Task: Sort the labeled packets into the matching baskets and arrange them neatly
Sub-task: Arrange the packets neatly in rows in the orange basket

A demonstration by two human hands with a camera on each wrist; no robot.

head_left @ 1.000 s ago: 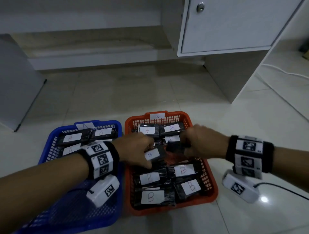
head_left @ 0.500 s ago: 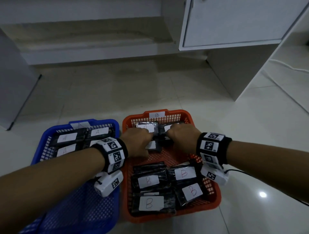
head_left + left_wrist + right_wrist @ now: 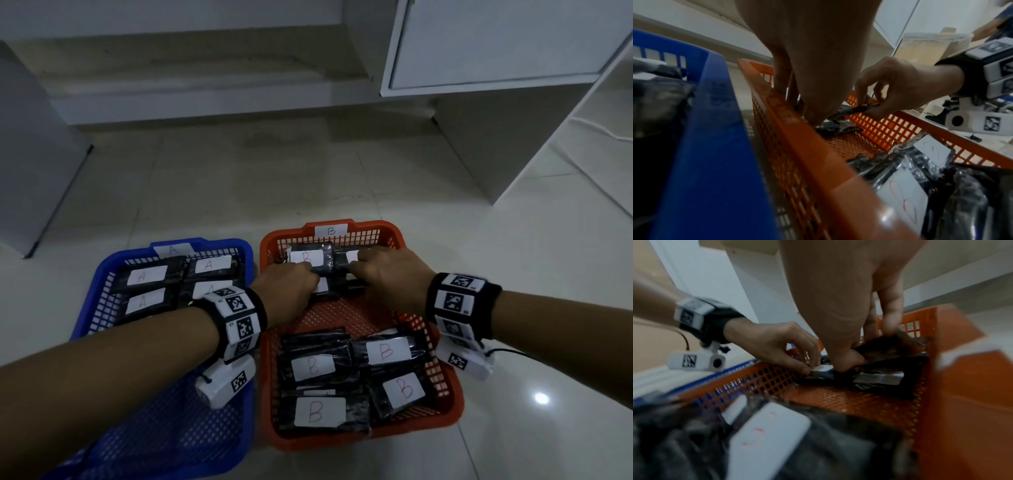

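Note:
An orange basket [image 3: 373, 226] tagged B holds black packets with white B labels. A blue basket [image 3: 102, 270] tagged A holds several A packets [image 3: 147, 275]. Both hands are at the far end of the orange basket. My left hand [image 3: 312, 281] pinches the labelled end of a black packet [image 3: 823, 369] in the second row. My right hand [image 3: 356, 271] pinches the edge of a dark packet [image 3: 855, 110] right beside it. Whether both hold one packet is unclear. A B packet [image 3: 310, 258] lies against the far wall.
Several more B packets [image 3: 313, 366] fill the near half of the orange basket, with bare mesh [image 3: 342, 315] between them and the hands. The near half of the blue basket is bare mesh. A white cabinet [image 3: 496, 41] stands behind, on the tiled floor.
Both hands have moved from the middle of the orange basket to its far end, carrying packets there. The middle of the basket now shows bare mesh.

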